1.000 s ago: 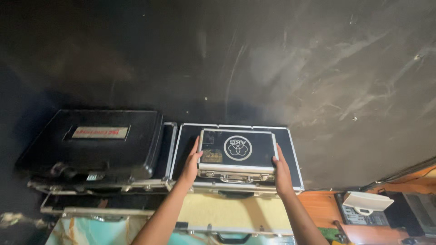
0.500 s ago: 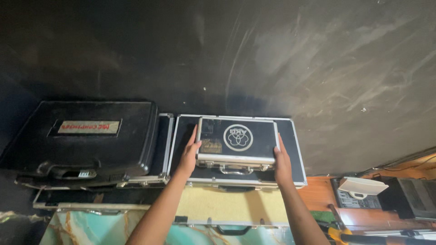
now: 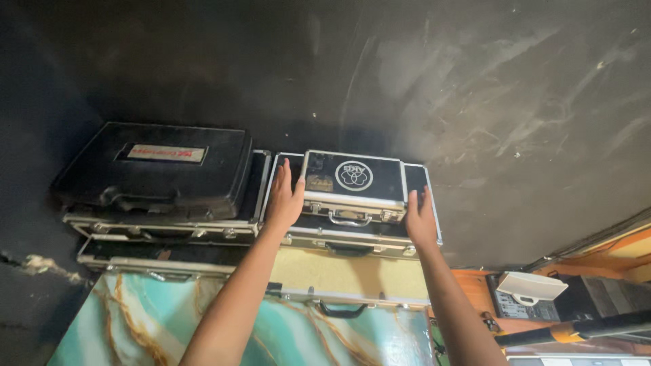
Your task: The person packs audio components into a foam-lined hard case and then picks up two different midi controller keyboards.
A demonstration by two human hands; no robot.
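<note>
At the left of the frame a black moulded plastic carry case with a red-and-white label (image 3: 152,169) lies on a flat black case with silver metal edging (image 3: 163,227). Just right of it, the left hand (image 3: 286,196) presses flat, fingers extended, against the left side of a small black case with aluminium trim and a round white emblem (image 3: 352,183). That small case sits at centre frame on a wider black aluminium-edged case (image 3: 352,237). The right hand (image 3: 420,220), also open-palmed, touches its right side. The grip is only a squeeze between palms, so the small case could slip or tilt. The stack beneath, over a marbled teal panel (image 3: 135,318), may shift if nudged.
</note>
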